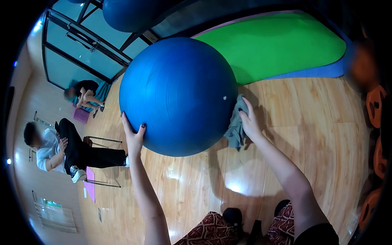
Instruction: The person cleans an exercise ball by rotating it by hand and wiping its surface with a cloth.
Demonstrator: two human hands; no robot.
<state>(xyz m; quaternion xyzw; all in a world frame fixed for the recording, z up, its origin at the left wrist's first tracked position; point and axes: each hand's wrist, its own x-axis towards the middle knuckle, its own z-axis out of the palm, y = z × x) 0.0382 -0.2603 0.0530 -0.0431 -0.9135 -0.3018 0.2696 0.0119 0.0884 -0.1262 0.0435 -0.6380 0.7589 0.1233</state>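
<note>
A large blue exercise ball [175, 94] fills the middle of the view, with a small pale spot, perhaps its plug, on the right side. My left hand [134, 132] grips the ball's lower left, thumb and fingers spread against the surface. On the opposite side, my right hand [250, 120] is closed on a crumpled grey-green cloth [234, 128], which lies against the ball's right edge. Part of the cloth hangs down below the fingers. Whether the ball touches the floor I cannot tell.
Behind the ball lie green [273, 45] and blue mats on the wood floor [261, 163]. Another blue ball [130, 14] is above. At left, one person [77, 151] sits on a chair and another [86, 92] sits farther back. Orange plates [373, 106] line the right edge.
</note>
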